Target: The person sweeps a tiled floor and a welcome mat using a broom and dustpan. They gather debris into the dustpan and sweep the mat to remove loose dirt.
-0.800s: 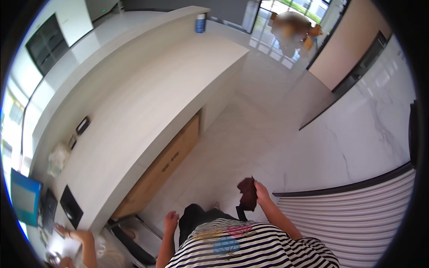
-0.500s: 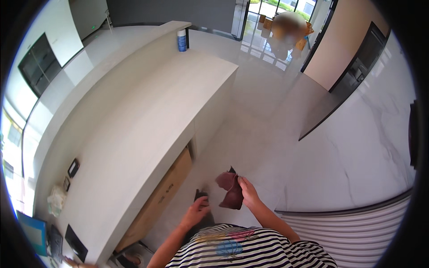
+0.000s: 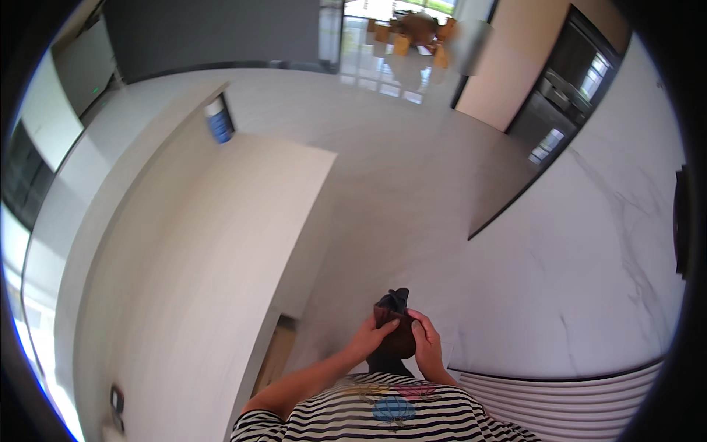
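In front of my striped shirt, both hands are closed on a dark reddish-brown cloth (image 3: 398, 343). My left hand (image 3: 374, 335) grips its left side, thumb across the front. My right hand (image 3: 428, 341) pinches the right edge with thumb and fingers. Something black and crumpled (image 3: 395, 298) sticks up just beyond the cloth's upper edge; whether it is part of the cloth or a separate thing I cannot tell.
A long pale counter (image 3: 199, 243) runs along my left, with a blue and white canister (image 3: 218, 122) at its far end. A cardboard box (image 3: 275, 359) sits beneath it. To the right stands a marbled white wall (image 3: 560, 258). Wooden chairs (image 3: 401, 44) are far off.
My left hand has moved right and joined my right hand at the cloth, which was hanging from the right hand alone. The view has shifted, and the counter's near end has slid out of sight.
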A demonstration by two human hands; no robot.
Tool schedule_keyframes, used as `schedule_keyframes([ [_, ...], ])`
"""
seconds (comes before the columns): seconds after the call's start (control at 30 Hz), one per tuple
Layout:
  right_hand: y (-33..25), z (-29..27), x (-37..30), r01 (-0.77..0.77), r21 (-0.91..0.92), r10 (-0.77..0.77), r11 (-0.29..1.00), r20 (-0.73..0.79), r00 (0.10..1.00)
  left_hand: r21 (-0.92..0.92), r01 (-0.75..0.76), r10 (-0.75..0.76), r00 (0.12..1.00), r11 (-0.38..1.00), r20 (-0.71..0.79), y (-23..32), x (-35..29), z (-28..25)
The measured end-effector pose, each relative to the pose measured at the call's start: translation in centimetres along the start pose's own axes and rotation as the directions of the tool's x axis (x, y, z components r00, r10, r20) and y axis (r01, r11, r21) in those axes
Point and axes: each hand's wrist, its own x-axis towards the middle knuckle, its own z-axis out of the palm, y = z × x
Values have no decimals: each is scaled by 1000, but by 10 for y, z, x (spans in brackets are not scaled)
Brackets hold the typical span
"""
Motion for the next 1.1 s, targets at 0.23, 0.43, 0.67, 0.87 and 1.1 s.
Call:
schedule_keyframes([
  [0.23,8,-84,118,6,5,-5,1000,-198,980,214,-125,105,989,969,105,40,141,33],
  [0.43,5,-107,255,-90,100,90,991,7,996,146,-215,230,969,966,-96,87,237,32],
  [0.67,-26,-117,411,-140,100,95,985,358,929,-31,-210,190,928,977,-320,209,323,56],
  [0.87,-23,-109,534,-162,49,131,985,386,913,172,-206,264,845,963,-466,227,435,10],
  [1.1,-43,-158,649,-84,185,65,979,107,992,-77,-363,332,906,929,-262,288,557,24],
])
